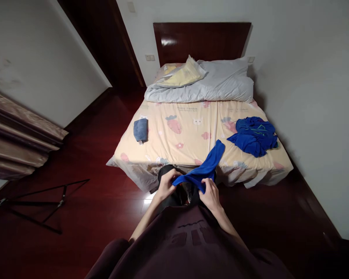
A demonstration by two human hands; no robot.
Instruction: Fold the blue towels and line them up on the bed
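A bright blue towel (205,169) is stretched between my two hands, in front of my knees at the near edge of the bed. My left hand (166,183) pinches one end of it. My right hand (209,193) grips it farther right, with the fingers closed on its lower edge. The towel's free part runs up and to the right onto the patterned bed sheet (189,143). To the right on the bed lies a crumpled heap of blue cloth (256,135) with a light green line design. A folded grey-blue towel (140,130) with a small white tag rests on the left side.
Grey-white bedding (223,83) and a pale yellow cloth (183,75) lie at the far end, before a dark wooden headboard (203,40). Black stand legs (43,203) spread over the red-brown floor (99,155) at left. Curtains (17,135) hang at the left wall.
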